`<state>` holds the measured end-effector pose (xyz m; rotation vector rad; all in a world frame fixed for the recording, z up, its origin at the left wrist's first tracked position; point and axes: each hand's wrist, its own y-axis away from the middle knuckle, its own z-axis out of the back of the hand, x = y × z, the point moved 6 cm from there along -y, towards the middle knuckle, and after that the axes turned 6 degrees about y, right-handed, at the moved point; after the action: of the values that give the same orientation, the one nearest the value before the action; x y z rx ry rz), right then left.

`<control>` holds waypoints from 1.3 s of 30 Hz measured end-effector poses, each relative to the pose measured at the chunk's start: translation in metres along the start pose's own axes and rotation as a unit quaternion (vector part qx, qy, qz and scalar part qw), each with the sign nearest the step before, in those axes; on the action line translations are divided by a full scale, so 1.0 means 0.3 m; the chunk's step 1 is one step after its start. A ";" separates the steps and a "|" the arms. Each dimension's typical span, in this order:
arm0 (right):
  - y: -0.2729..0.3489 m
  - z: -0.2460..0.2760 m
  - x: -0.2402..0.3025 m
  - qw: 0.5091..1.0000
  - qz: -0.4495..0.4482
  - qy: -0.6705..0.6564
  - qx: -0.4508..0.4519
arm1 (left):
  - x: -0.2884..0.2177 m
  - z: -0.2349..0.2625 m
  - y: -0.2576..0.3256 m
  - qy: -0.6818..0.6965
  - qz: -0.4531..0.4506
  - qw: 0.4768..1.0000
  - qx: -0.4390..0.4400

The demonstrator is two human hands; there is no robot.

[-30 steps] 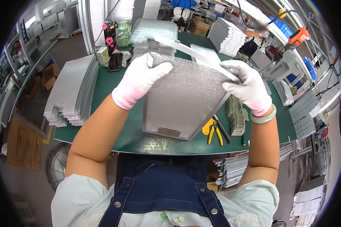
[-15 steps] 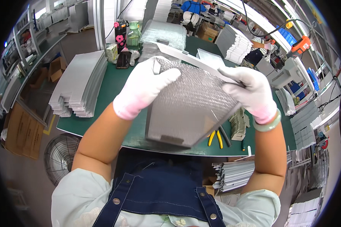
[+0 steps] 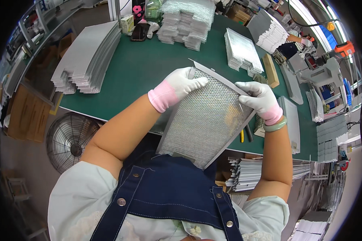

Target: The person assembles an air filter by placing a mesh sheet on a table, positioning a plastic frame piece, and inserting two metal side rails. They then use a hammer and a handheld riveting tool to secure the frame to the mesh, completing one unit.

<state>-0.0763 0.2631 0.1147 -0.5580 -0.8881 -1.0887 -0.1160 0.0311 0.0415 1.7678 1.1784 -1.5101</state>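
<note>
A silver mesh filter panel (image 3: 207, 116) with a thin metal frame hangs tilted between my hands, its near end against my dark blue apron (image 3: 169, 184). Along its far edge lies a pale metal frame strip (image 3: 219, 77); its left end juts out past the mesh. My left hand (image 3: 179, 87), in a white glove with a pink cuff, grips the panel's far left corner, thumb on the mesh. Gloved alike, my right hand (image 3: 259, 100) pinches the far right corner, where strip and side frame meet. Its fingers partly cover that corner.
Stacked sheets (image 3: 86, 60) stand at the left of the green table (image 3: 136, 86). Mesh panels (image 3: 185, 24) are piled at the back, with a smaller stack (image 3: 243, 50) right of them. Yellow-handled pliers (image 3: 242, 135) lie by the front edge. A floor fan (image 3: 74, 148) stands lower left.
The panel has come nearer my body and tilted, its near end now at my apron. The strip, which stuck out beyond the far edge, now lies along it. Both hands keep their grip.
</note>
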 end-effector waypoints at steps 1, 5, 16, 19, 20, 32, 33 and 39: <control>0.002 0.004 -0.010 1.000 -0.008 -0.012 0.003 | 0.002 0.003 -0.009 -0.012 0.003 1.000 -0.001; 0.040 0.030 -0.055 0.999 0.005 0.002 -0.049 | -0.066 -0.016 0.013 -0.025 -0.125 0.975 -0.181; 0.095 0.058 -0.125 0.993 0.031 -0.056 -0.097 | -0.157 -0.114 0.068 -0.321 -0.412 0.823 -0.221; 0.103 0.061 -0.126 0.992 0.028 -0.057 -0.105 | -0.072 -0.103 0.030 -0.063 -0.280 0.945 -0.160; 0.098 0.061 -0.126 0.993 0.036 -0.043 -0.101 | -0.058 -0.101 0.020 0.017 -0.261 0.956 -0.133; 0.114 0.047 -0.067 0.992 0.089 0.019 -0.083 | -0.093 -0.085 0.054 0.045 -0.164 0.985 -0.034; 0.111 0.053 -0.064 0.993 0.095 0.023 -0.071 | -0.091 -0.079 0.053 0.052 -0.160 0.985 -0.028; 0.106 0.040 -0.051 0.993 0.069 0.048 -0.084 | -0.086 -0.074 0.050 0.104 -0.153 0.982 -0.025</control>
<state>-0.0538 0.2924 0.1092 -0.6908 -0.6683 -1.0611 -0.0918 0.0353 0.0694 1.8074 1.6422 -1.4701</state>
